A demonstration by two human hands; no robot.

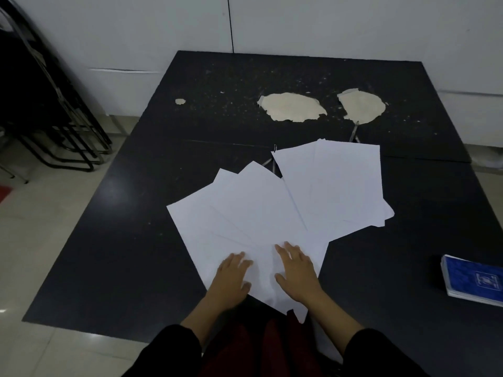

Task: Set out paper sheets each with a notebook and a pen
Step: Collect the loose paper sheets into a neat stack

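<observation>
The white paper sheets (261, 213) lie fanned out on the black worn counter (130, 240); the left hand (231, 281) and the right hand (295, 273) press flat on them, fingers straight, holding nothing; a stack of blue notebooks (473, 281) lies well apart at the right.

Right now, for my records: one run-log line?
left hand flat on paper sheets | right hand flat on sheets | notebooks right, untouched | pens unseen
</observation>
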